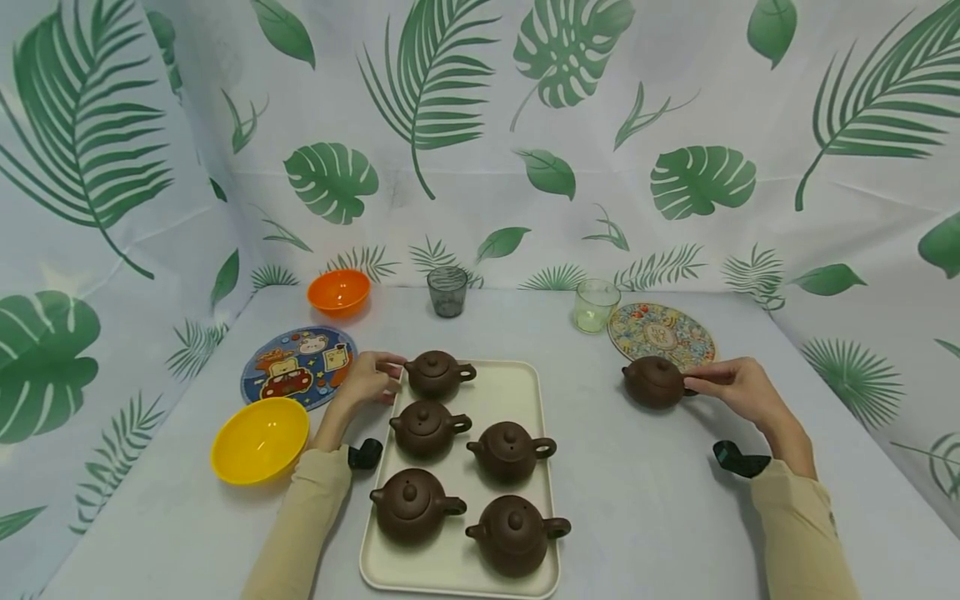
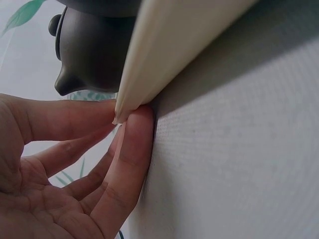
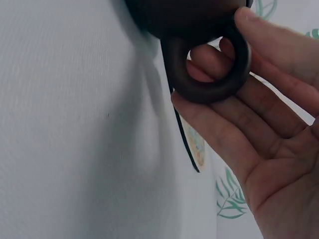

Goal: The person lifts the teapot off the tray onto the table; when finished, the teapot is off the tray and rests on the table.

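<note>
My left hand (image 1: 369, 379) pinches the upper left edge of the cream tray (image 1: 487, 383), thumb on top and a finger beneath in the left wrist view. Several dark brown teapots stand on that tray, spouts left and handles right; the farthest teapot (image 1: 433, 373) is right beside the left hand. Off to the right, my right hand (image 1: 738, 387) holds another brown teapot (image 1: 654, 383) by its ring handle (image 3: 207, 94). The right wrist view shows thumb and fingers about the handle. Whether this teapot touches the table I cannot tell.
Left of the tray are a yellow bowl (image 1: 260, 442) and a blue cartoon mat (image 1: 300, 367). At the back stand an orange bowl (image 1: 339, 293), a grey glass (image 1: 447, 292) and a greenish glass (image 1: 596, 307). A patterned round mat (image 1: 663, 333) lies behind the right teapot.
</note>
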Demonstrator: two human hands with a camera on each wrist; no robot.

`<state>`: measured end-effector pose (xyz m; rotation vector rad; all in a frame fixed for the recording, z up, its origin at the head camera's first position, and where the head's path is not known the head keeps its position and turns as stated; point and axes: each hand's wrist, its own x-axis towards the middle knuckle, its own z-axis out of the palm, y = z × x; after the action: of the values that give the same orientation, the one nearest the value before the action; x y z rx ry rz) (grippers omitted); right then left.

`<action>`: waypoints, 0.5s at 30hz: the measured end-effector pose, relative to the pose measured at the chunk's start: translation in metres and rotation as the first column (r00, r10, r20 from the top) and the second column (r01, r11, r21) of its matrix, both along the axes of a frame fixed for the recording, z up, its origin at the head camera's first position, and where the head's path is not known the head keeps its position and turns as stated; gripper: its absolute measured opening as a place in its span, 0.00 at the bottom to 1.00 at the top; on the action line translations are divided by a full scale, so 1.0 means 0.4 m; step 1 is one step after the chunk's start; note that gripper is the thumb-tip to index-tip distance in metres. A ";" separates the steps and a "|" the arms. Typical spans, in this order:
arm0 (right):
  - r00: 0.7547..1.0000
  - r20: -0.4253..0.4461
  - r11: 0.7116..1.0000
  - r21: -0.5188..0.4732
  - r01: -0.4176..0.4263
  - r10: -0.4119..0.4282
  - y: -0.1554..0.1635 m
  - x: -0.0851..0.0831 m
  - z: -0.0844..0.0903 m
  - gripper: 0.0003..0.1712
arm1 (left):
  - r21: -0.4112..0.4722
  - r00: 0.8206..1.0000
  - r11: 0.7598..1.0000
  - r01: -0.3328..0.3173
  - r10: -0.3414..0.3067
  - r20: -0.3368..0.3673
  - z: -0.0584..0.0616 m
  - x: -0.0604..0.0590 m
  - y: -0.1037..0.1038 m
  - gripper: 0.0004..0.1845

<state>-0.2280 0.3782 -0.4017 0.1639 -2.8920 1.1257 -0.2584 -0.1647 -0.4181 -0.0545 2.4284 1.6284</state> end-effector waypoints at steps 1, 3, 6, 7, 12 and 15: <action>1.000 -0.004 1.000 -0.001 0.012 -0.012 -0.002 0.000 0.002 0.24 | 0.002 1.000 1.000 -0.001 0.001 0.003 -0.001 0.000 0.000 0.26; 0.999 -0.030 0.999 -0.011 0.038 -0.038 -0.011 0.001 0.007 0.25 | 0.005 1.000 1.000 -0.003 0.003 0.005 -0.001 0.000 0.000 0.26; 0.991 -0.098 0.995 -0.053 0.087 -0.092 -0.037 0.001 0.017 0.25 | 0.008 1.000 1.000 -0.005 0.005 0.011 0.001 0.000 0.000 0.26; 0.987 -0.123 0.993 -0.072 0.096 -0.105 -0.050 0.000 0.021 0.25 | 0.007 1.000 1.000 -0.005 0.004 0.013 0.003 0.001 0.001 0.26; 0.967 -0.238 0.986 -0.160 0.055 -0.093 -0.153 -0.010 0.052 0.19 | 0.016 1.000 1.000 0.005 -0.005 0.013 0.010 0.003 0.001 0.26; 0.960 -0.281 0.983 -0.177 -0.053 0.001 -0.228 -0.010 0.072 0.17 | 0.023 1.000 1.000 0.008 -0.008 0.006 0.009 0.002 -0.001 0.25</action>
<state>-0.2320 0.2872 -0.3731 0.3285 -2.5328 1.2519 -0.2576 -0.1650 -0.4144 -0.0462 2.4018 1.6498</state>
